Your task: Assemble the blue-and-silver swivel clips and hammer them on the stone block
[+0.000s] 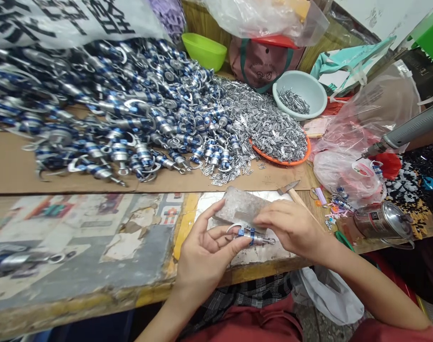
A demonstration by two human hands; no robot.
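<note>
My left hand (204, 249) and my right hand (293, 227) meet over the front edge of the table. Between them is one blue and silver clasp piece (252, 236) with a curved hook at its left end. The thumb and fingers of my left hand pinch it from below. My right hand's fingers are curled over its right part. Just behind the hands lies a flat grey block (240, 205). A large heap of the same blue and silver clasps (131, 109) covers the cardboard (10, 166) at the back left.
An orange tray (302, 156) heaped with small silver links sits behind the block. A pale bowl (314, 92) with more links and a green bowl (204, 50) stand farther back. Plastic bags (362, 137), a metal tin (383, 221) and a grey tool (409, 130) are at the right.
</note>
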